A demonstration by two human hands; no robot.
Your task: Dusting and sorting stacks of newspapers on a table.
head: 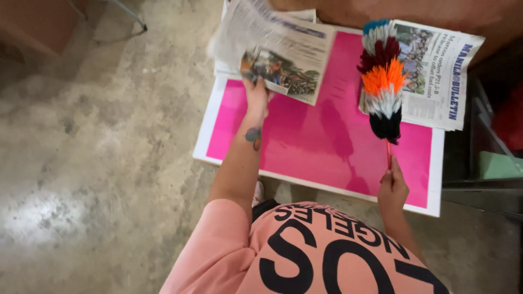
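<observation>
My left hand [256, 93] grips a folded newspaper [283, 46] and holds it lifted over the far left part of a pink-topped table [321, 147]; the paper's upper edge is blurred. My right hand [392, 188] is closed on the thin red handle of a feather duster [383, 81] with blue, white, maroon, orange and black bands. The duster's head stands over the right side of the table and overlaps a second newspaper [436, 73] lying flat at the far right corner.
The table has a white border [436, 185] and stands on a grey concrete floor [98, 163]. Dark furniture with a green item [498, 163] sits close on the right. A brown object [32, 22] and a metal leg are at the far left.
</observation>
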